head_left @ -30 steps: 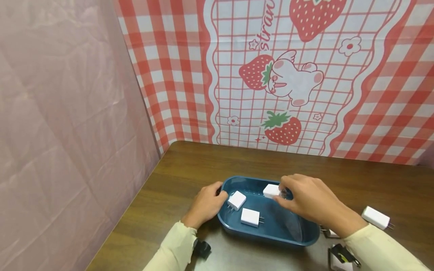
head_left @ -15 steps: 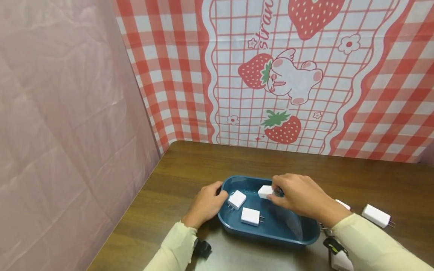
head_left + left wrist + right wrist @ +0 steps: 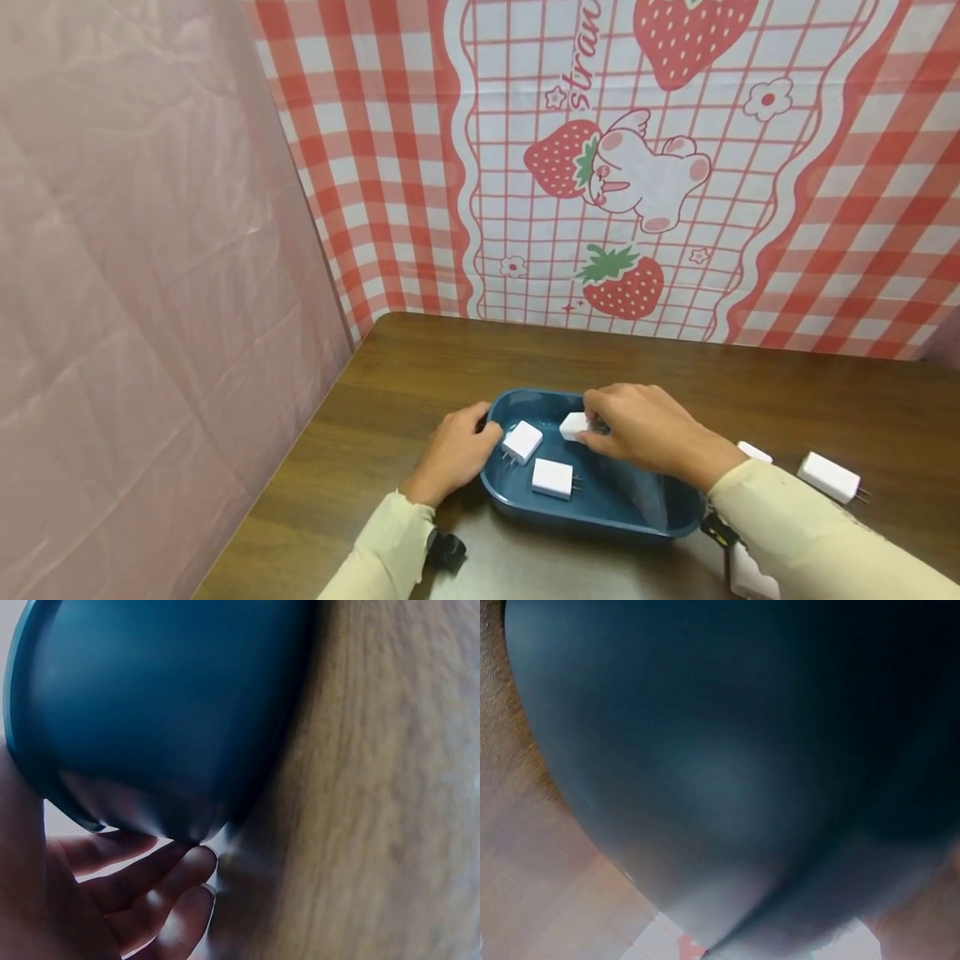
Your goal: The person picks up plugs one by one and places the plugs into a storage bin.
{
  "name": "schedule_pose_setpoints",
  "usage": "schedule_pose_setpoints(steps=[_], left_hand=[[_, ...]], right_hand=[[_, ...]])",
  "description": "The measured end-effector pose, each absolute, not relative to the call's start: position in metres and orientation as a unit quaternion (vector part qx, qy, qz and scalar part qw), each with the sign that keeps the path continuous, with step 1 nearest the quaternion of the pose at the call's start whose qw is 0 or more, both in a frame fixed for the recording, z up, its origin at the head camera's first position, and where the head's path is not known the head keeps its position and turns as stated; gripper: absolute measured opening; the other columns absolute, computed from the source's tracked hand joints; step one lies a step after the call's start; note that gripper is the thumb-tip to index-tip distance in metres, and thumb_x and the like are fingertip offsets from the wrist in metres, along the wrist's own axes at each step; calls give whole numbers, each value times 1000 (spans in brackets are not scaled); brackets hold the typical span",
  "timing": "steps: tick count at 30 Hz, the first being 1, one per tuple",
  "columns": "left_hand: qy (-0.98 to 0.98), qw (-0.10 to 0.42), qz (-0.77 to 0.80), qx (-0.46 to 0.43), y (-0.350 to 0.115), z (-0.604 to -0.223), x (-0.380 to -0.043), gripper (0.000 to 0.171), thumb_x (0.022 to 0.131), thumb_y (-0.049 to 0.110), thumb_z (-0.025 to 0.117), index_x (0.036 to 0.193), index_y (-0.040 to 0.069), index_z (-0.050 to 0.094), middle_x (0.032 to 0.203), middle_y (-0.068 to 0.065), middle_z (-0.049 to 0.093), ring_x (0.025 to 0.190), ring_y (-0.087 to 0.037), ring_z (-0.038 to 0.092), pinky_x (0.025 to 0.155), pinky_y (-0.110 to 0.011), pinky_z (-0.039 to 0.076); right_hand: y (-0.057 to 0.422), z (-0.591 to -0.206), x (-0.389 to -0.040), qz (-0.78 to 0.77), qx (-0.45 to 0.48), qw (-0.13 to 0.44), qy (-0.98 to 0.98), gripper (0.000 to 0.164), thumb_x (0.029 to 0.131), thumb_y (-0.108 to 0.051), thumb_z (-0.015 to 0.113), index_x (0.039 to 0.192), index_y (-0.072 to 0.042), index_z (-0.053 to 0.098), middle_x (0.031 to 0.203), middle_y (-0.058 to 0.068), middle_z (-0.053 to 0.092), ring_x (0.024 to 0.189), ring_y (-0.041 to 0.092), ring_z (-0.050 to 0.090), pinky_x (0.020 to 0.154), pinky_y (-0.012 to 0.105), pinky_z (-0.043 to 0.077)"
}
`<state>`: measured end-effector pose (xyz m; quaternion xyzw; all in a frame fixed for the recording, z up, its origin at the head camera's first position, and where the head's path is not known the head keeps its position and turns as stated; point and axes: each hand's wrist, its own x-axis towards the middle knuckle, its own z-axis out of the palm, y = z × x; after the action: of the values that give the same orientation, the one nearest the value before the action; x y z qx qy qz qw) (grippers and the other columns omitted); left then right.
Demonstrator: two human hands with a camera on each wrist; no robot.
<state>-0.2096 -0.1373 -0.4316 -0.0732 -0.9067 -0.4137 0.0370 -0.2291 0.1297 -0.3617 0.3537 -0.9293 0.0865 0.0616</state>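
Observation:
A dark blue plastic basin (image 3: 585,523) stands on the wooden table. My left hand (image 3: 455,450) grips its left end, thumb over the rim; in the left wrist view, the fingers (image 3: 187,874) lie along the outer wall. Inside, my right hand (image 3: 637,427) pinches a white charger plug (image 3: 573,427) near the far wall, its right part hidden by thumb and fingers. Two more charger plugs lie in the basin: one (image 3: 522,442) beside the left hand, another (image 3: 552,479) nearer the front wall. The basin's wall (image 3: 705,772) fills most of the right wrist view.
Right of the basin, a white charger plug (image 3: 828,477) lies on the wooden table (image 3: 450,354). Another white piece (image 3: 754,452) shows behind the right sleeve, and one more (image 3: 752,575) lies partly under it. A strawberry-print cloth (image 3: 637,167) hangs behind.
My right hand has moved left inside the basin, carrying the pinched charger plug toward the other two. The left hand keeps its grip on the rim. A white piece by the right sleeve came into sight.

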Motion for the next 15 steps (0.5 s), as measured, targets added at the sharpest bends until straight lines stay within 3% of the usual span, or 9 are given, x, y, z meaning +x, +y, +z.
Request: schedule_pose_setpoints(steps=[15], left_hand=[[-904,32,-419,-77,-139,-430,-210,31,96,26,53,118,16,71,107,5,69,88,-17,59,88,-46,49]], right_hand=[[123,-346,-233,53,392,62,-916,23,84,-40,79,88,-21,67,80,-9,67,60,3,49,55,22,44]])
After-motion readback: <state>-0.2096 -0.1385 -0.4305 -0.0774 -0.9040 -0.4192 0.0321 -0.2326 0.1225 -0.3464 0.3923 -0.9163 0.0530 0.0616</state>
